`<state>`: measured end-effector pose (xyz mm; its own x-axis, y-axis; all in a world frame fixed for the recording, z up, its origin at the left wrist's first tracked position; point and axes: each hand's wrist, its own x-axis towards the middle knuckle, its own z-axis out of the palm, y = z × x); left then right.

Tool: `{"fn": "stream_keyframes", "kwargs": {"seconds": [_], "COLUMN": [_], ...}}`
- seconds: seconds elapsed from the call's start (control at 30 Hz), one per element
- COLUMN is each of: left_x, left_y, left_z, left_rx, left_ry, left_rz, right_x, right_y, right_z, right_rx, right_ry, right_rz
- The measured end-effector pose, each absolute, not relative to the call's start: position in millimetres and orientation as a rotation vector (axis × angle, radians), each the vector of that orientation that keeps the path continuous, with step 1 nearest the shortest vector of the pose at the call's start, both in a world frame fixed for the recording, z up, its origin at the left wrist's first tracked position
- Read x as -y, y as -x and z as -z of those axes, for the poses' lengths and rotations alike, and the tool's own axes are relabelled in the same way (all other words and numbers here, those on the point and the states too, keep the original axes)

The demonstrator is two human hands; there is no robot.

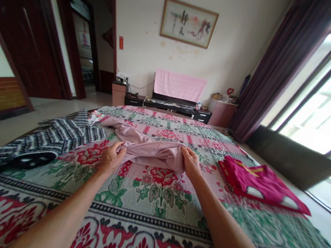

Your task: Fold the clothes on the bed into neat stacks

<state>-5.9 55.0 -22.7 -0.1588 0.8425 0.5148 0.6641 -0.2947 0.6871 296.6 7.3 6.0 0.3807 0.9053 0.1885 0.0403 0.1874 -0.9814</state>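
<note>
A mauve garment (pixel 148 147) lies crumpled in the middle of a bed covered with a floral spread (pixel 158 193). My left hand (pixel 111 158) is closed on the garment's left end. My right hand (pixel 190 161) pinches its right end. Both hands hold the cloth just above the spread, and the rest of the garment trails away toward the far left of the bed.
A black-and-white striped garment (pixel 53 136) lies on the bed's left side. A folded magenta garment (pixel 261 183) rests at the right. Beyond the bed stand a low cabinet with a pink towel (pixel 179 85), a doorway (pixel 84 54) at left and curtained windows (pixel 317 95) at right.
</note>
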Motion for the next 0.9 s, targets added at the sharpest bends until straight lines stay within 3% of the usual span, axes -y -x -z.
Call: {"fn": "stream_keyframes", "kwargs": {"seconds": [0.33,0.5,0.6,0.77,0.9], "left_x": [-21.5,-5.3,-6.0,-14.0,-18.7], "left_y": [-34.4,-43.8,-43.4,-43.5,-45.6], "left_z": [-0.3,-9.8,-8.0,7.3,12.4], "left_rx": [-1.239,-1.071,-1.043,-0.987,-1.017], "left_ry": [-2.151,-2.187,-2.305,-2.503,-2.448], "left_rz": [-1.114,-1.043,-1.023,-0.946,-0.986], "right_x": [15.1,31.3,26.7,9.0,14.3], "right_y": [-245.1,-236.6,-249.4,-278.8,-274.2], "right_z": [-11.4,-20.5,-28.4,-27.6,-28.0], "right_rx": [1.717,2.067,1.969,1.541,1.777], "right_ry": [1.190,1.053,1.080,1.203,1.190], "right_rz": [-0.582,-0.844,-1.040,-0.936,-0.883]}}
